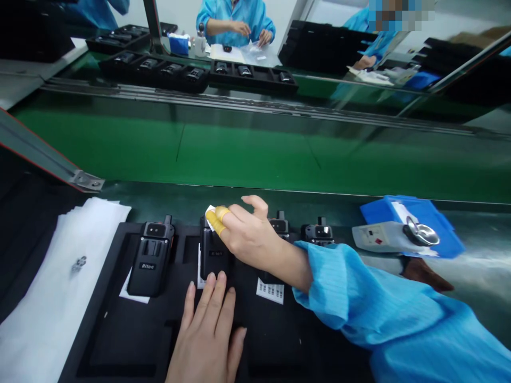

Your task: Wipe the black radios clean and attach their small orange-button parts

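A black tray (120, 324) in front of me holds several black handheld radios. My right hand (249, 234), in a blue sleeve with yellow finger cots, pinches a small white cloth (210, 214) against the top of the second radio (213, 255). My left hand (209, 332) lies flat with fingers stretched out on the tray just below that radio, fingertips touching its lower end. A radio marked with a brand name (150, 258) lies to the left. Two more radios (319, 231) sit to the right, partly hidden by my right arm. A small white barcode label (270, 291) lies under my forearm.
A stack of white bags (51, 298) lies left of the tray. A blue box with a white device and metal dish (403, 231) stands at right. A green conveyor belt (247, 154) runs behind. Across it are more black trays (251, 74) and other people in blue coats.
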Available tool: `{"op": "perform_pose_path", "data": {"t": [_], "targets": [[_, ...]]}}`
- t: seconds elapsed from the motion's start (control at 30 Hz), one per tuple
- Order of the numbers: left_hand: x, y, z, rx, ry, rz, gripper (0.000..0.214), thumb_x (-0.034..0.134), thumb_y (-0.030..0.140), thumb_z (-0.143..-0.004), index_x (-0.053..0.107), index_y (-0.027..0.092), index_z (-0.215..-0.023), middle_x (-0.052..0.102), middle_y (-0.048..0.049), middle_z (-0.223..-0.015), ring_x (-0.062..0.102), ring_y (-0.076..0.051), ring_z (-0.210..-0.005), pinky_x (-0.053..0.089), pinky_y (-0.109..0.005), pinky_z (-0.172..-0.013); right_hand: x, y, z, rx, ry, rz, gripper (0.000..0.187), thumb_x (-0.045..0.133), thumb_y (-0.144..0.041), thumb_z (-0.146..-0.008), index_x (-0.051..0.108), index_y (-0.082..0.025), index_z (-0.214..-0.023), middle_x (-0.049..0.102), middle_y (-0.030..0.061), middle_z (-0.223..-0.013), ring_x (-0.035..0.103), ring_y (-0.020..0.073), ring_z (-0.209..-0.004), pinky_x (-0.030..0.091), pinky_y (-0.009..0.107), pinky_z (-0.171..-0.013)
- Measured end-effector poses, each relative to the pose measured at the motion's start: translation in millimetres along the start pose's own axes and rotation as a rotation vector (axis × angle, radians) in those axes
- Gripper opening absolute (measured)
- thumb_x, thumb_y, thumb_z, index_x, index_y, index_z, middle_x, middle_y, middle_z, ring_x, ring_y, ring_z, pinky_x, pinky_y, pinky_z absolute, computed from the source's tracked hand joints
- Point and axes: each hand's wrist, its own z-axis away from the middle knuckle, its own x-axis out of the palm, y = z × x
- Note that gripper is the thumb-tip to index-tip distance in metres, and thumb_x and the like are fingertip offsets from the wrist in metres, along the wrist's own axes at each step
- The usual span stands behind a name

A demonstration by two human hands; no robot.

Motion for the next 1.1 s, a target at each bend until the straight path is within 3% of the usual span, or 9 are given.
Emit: {"op": "perform_pose_path", "data": {"t": [0.23, 0.4, 0.83, 0.97, 1.1], "targets": [[0.7, 1.4, 1.2, 0.012, -0.024, -0.060, 0.042, 0.050, 0.026, -0.084, 0.055, 0.010, -0.123, 0.053, -0.0139, -0.134, 0.047, -0.028, -0.126, 0.023, -0.046, -0.112, -2.6, 1.9, 15.3, 0.052, -0.051, 0.016, 0.030, 0.044, -0.006, -0.085, 0.066, -0.019, -0.069, 0.056, -0.0016, -0.069, 0.043, 0.0124, -0.070, 0.019, 0.040, -0.093], [0.3, 1.4, 1.5, 0.007, -0.034, -0.055, 0.042, 0.049, 0.028, -0.086, 0.054, 0.011, -0.124, 0.052, -0.0143, -0.136, 0.047, -0.028, -0.126, 0.029, -0.046, -0.110, -5.6, -3.3, 22.5, 0.069, -0.015, 0.009, 0.034, 0.042, -0.003, -0.083, 0.061, -0.019, -0.060, 0.055, -0.0004, -0.069, 0.042, 0.0132, -0.070, 0.022, 0.040, -0.092], [0.9, -0.2, 0.6, 0.031, 0.003, -0.076, 0.042, 0.049, 0.028, -0.085, 0.055, 0.010, -0.123, 0.054, -0.0153, -0.133, 0.050, -0.028, -0.123, 0.026, -0.045, -0.110, -10.2, -8.2, 25.4, 0.082, 0.027, 0.030, 0.034, 0.041, 0.000, -0.080, 0.058, -0.019, -0.057, 0.053, -0.0007, -0.064, 0.042, 0.0139, -0.066, 0.024, 0.038, -0.090], [2.4, 0.4, 1.3, 0.028, 0.008, -0.070, 0.042, 0.049, 0.028, -0.085, 0.055, 0.010, -0.123, 0.054, -0.0145, -0.134, 0.048, -0.028, -0.124, 0.020, -0.045, -0.113, -12.2, -1.1, 28.8, 0.099, -0.046, 0.056, 0.032, 0.044, -0.003, -0.081, 0.059, -0.019, -0.058, 0.052, -0.0012, -0.063, 0.042, 0.0135, -0.068, 0.021, 0.039, -0.092], [2.8, 0.9, 2.0, 0.009, 0.000, -0.041, 0.042, 0.049, 0.027, -0.085, 0.054, 0.011, -0.124, 0.052, -0.0139, -0.135, 0.047, -0.027, -0.126, 0.026, -0.044, -0.111, -17.1, 8.6, 28.1, 0.122, -0.100, 0.064, 0.029, 0.046, -0.005, -0.083, 0.064, -0.019, -0.065, 0.055, -0.0018, -0.067, 0.043, 0.0122, -0.069, 0.017, 0.039, -0.094]]}}
